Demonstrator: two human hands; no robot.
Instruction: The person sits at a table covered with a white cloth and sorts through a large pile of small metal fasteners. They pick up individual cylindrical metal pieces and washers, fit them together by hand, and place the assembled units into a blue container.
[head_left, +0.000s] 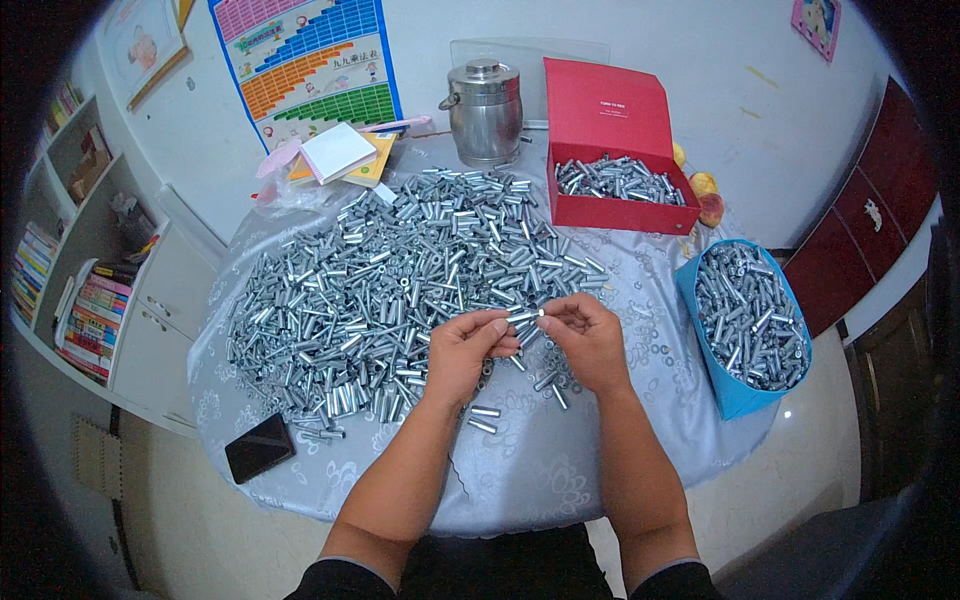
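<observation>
A round table (540,470) covered with a pale patterned cloth carries the work. Most of its surface is taken by a wide heap of small metal sleeves (400,280), still loose and unsorted; judged by its bulk, the larger share of the work remains. Finished or sorted pieces appear to sit in two containers: a blue basket (735,395) at the right edge of the table, nearly full, and an open red box (610,215) at the far side, partly filled. A steel lidded pot (485,112) stands beside the box, and a dark phone (259,448) lies near the left front edge. Both hands meet over the front of the heap. The left hand (465,350) pinches one metal sleeve (524,317) between thumb and fingertips; the right hand (590,335) closes its fingertips on the sleeve's other end.
</observation>
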